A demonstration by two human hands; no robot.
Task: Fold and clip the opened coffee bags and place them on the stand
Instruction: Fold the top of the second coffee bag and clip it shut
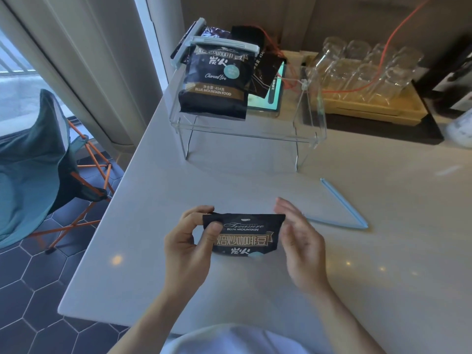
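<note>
From over the person's shoulders, a dark coffee bag (244, 233) was held above the near part of the pale counter (383, 251), its folded top edge running left to right between the two hands. The left hand (187, 244) pinched the bag's upper left corner, thumb on the front and fingers curled behind. The right hand (297, 238) was at the bag's right edge with fingers loosely spread; whether it truly gripped the bag or only touched it I could not tell, as it was blurred. The one relation that mattered lay to the right: a pale blue clip (342, 210) lay open in a V on the counter, just beyond the right hand and a little farther off, so that hand was plainly the nearer to fetch it. At the far side stood a clear stand (309, 118), and on its left part sat a clipped bag (217, 77) with a second dark bag behind it. The stand's right part looked free for this one, I judged.
</note>
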